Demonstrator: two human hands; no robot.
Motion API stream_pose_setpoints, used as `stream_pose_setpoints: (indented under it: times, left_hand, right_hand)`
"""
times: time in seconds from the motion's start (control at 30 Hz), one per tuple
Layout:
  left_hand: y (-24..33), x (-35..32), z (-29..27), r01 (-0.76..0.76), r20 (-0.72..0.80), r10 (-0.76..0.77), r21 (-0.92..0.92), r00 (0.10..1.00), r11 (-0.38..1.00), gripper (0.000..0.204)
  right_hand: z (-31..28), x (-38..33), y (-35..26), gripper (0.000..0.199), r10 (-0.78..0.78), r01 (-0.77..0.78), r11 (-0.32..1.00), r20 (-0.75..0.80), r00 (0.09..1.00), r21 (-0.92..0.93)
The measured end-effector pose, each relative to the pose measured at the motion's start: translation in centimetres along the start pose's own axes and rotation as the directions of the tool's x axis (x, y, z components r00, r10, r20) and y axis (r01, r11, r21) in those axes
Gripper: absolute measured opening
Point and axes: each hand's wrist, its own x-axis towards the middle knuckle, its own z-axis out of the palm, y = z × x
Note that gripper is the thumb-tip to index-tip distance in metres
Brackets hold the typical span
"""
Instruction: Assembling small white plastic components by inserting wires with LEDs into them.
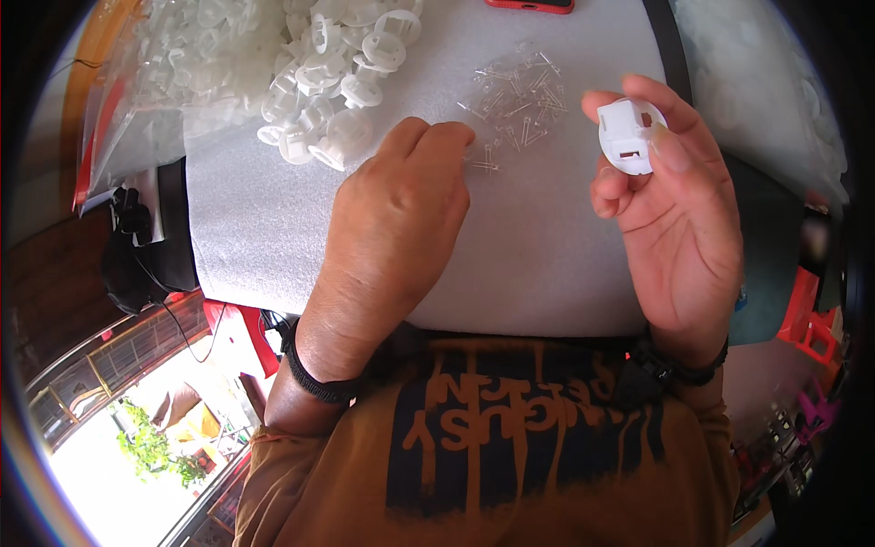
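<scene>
Raised over the right side of the foam-covered table [547,255], my right hand [688,219] pinches a round white plastic part [620,137] with a raised box-like housing and small slots. My left hand [396,214] is lowered to the table with its fingers drawn together. Its fingertips face away, so whatever they pinch, if anything, is hidden. Just to the right of those fingertips lie several small clear plastic pins [524,96], scattered in a loose heap. Beyond my left hand is a pile of similar white plastic parts [337,73].
A clear plastic bag [196,82] full of white parts rests at the far left, beside the loose pile. Another clear bag [752,82] of pale pieces stands past the table's right edge. A red-cased phone [531,5] lies at the far edge.
</scene>
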Motion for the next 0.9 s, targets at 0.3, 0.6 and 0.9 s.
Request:
stream_pose_setpoints:
  times: [0.3, 0.6, 0.9]
  left_hand:
    - [-0.6, -1.2, -1.4, 0.064, -0.012, -0.069, -0.250, 0.998, 0.966, 0.018]
    - [-1.4, -1.4, -2.5, 0.417, 0.219, -0.358, -0.566, 0.907, 0.711, 0.012]
    - [0.5, -2.5, -1.1, 0.028, 0.160, 0.043, -0.419, 0.986, 0.908, 0.013]
  right_hand:
    - [-0.1, -0.1, 0.2, 0.040, 0.029, -0.033, 0.998, 0.086, 0.996, 0.050]
    - [-0.3, 0.1, 0.9, 0.038, 0.054, -0.057, 0.998, 0.112, 0.992, 0.024]
    - [-0.4, 0.8, 1.0, 0.038, 0.055, -0.059, 0.995, 0.053, 0.997, 0.078]
